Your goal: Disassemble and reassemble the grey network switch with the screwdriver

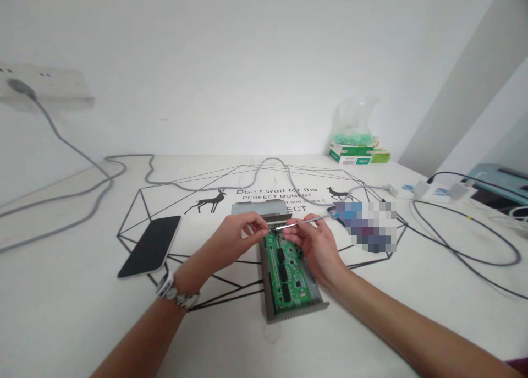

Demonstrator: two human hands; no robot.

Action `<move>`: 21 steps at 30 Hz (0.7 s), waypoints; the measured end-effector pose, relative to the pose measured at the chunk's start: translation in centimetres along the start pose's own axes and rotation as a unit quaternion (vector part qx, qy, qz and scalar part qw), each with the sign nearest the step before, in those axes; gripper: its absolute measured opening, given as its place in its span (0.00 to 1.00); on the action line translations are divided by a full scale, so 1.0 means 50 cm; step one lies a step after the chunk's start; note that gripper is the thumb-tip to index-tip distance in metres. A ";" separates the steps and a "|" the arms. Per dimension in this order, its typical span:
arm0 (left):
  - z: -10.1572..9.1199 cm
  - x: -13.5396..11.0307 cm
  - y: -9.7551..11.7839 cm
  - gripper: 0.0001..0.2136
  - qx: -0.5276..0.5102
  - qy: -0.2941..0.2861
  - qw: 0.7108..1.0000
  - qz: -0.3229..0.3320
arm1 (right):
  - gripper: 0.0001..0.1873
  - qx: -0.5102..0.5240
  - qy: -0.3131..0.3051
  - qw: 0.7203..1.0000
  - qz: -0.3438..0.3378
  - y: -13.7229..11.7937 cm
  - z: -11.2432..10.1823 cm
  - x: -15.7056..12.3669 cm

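Note:
A green circuit board [289,281] lies in a grey open casing [317,301] on the white table. My right hand [315,246] is closed round a thin metal tool [309,221], whose tip points at the board's far edge. My left hand [237,237] pinches at that same far edge, fingers together beside the tool's tip; I cannot make out what is between them. A grey cover piece [258,207] lies just behind the board. A watch is on my left wrist.
A black phone [150,246] lies face up to the left. Grey cables [99,191] run from a wall power strip [45,86]. More cables and white adapters [457,202] sit at the right. Green boxes under a plastic bag [357,147] stand at the back.

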State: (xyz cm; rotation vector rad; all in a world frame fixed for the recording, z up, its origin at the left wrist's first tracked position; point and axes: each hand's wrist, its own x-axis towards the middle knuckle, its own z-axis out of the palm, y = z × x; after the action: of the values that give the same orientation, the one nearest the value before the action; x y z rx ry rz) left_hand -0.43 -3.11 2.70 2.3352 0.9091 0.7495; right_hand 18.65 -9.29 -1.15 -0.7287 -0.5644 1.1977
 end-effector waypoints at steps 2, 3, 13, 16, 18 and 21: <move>0.003 0.001 -0.002 0.06 -0.020 0.013 1.000 0.003 | 0.19 0.018 -0.002 1.000 0.010 -0.004 0.002 0.000; 0.005 0.001 -0.001 0.07 -0.033 0.021 0.999 0.003 | 0.18 0.028 -0.003 0.999 0.018 -0.006 0.003 0.000; -0.042 0.001 -0.023 0.09 0.087 0.053 0.995 -0.008 | 0.12 0.039 0.024 0.999 0.027 -0.018 -0.003 0.008; -0.062 -0.005 -0.060 0.08 0.161 0.006 0.987 -0.023 | 0.12 0.023 0.036 0.999 0.022 -0.023 -0.009 0.013; -0.063 -0.008 -0.078 0.08 0.199 -0.019 0.979 -0.033 | 0.13 0.015 0.037 0.999 0.025 -0.024 -0.009 0.013; -0.053 -0.010 -0.091 0.08 0.235 -0.036 0.971 -0.035 | 0.15 0.002 0.030 0.999 0.035 -0.020 -0.003 0.007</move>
State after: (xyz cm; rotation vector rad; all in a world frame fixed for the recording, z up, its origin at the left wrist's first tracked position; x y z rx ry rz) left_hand -4.44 0.15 1.54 2.6936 1.2382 0.4483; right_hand 19.50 -9.17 -0.50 -0.7834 -0.4893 1.2367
